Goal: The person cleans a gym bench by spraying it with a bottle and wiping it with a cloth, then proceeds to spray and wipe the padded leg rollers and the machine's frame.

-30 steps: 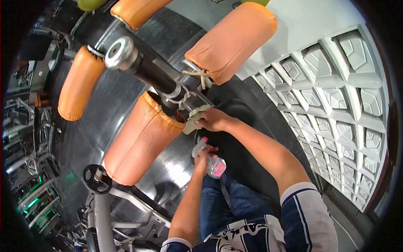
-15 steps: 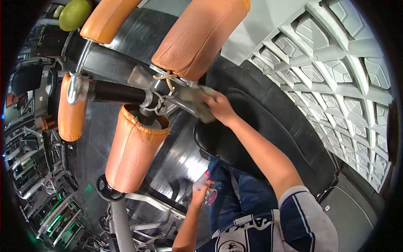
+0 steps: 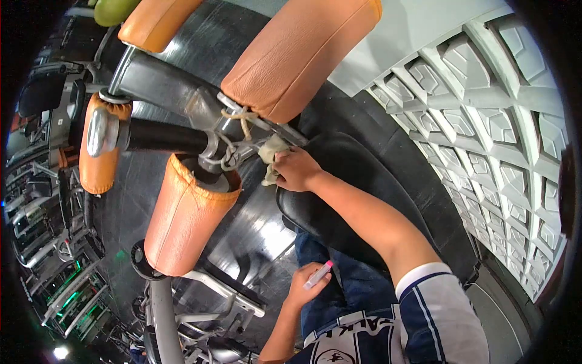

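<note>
My right hand point(image 3: 296, 170) is closed on a crumpled beige cloth point(image 3: 273, 149), pressed against the metal frame point(image 3: 244, 149) of a gym machine. Beside that hand is the machine's black seat pad point(image 3: 345, 176). Lower down, in front of my jeans, my left hand point(image 3: 303, 287) grips a small clear bottle point(image 3: 317, 275) with a pink top. Just above the cloth lies a large orange-brown padded roller point(image 3: 297, 60). Another padded roller point(image 3: 191, 218), its end open, hangs left of my hands. A cord point(image 3: 242, 121) is looped round the bar between the rollers.
Two slimmer orange pads point(image 3: 159, 24) point(image 3: 100, 145) sit on the machine's far side. A black bar with a chrome end point(image 3: 102, 134) points left. White patterned wall panels point(image 3: 473, 121) rise at right. More gym equipment point(image 3: 66, 285) stands at left, over dark flooring.
My right hand has drawn the cloth slightly left and down along the frame. My left hand has shifted right a little, and the bottle has turned so its pink top points up to the right.
</note>
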`<state>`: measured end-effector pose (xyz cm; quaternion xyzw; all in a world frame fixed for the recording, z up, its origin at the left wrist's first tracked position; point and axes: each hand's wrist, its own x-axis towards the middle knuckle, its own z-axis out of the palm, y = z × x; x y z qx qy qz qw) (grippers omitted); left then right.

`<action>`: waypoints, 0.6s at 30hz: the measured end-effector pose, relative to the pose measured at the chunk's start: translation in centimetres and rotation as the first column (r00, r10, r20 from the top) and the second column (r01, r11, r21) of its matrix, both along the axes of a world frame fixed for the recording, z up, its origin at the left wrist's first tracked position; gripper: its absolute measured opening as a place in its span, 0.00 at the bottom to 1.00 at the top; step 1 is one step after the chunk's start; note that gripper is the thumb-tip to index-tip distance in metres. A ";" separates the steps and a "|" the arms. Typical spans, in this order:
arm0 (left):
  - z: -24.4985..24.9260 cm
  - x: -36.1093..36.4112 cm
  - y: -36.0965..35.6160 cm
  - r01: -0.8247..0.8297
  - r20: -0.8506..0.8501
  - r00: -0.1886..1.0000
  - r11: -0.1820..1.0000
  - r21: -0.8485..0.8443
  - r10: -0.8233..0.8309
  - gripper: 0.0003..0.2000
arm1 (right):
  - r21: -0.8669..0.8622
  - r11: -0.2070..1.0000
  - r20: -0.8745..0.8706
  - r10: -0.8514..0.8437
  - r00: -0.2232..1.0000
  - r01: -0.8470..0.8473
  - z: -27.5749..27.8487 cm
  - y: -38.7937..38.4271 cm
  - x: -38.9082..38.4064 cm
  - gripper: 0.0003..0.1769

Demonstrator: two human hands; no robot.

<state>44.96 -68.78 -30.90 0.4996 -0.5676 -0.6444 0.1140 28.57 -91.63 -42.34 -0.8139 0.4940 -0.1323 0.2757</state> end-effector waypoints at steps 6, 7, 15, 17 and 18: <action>0.5 -0.8 -1.3 0.031 0.049 0.998 0.999 0.026 -0.032 0.10 | 0.554 0.704 0.543 -0.710 0.449 0.443 0.4 -3.9 -2.2 0.22; 0.7 -0.7 -1.6 0.028 0.076 0.997 0.999 0.036 -0.031 0.10 | 0.509 0.694 0.536 -0.718 0.444 0.509 1.4 -5.3 -3.0 0.22; 1.3 -0.1 -2.5 0.051 0.157 0.986 0.998 0.025 -0.055 0.10 | 0.179 0.827 0.335 -0.560 0.758 0.532 -2.0 -7.7 1.9 0.18; 2.1 -0.1 -2.5 0.063 0.157 0.986 0.998 0.008 -0.063 0.10 | 0.446 0.677 0.125 -0.695 0.708 0.586 -1.6 -6.4 -0.3 0.18; 2.3 -0.2 -2.5 0.073 0.149 0.986 0.997 -0.012 -0.071 0.10 | 0.446 0.675 0.014 -0.662 0.750 0.588 -2.5 -6.1 -1.4 0.19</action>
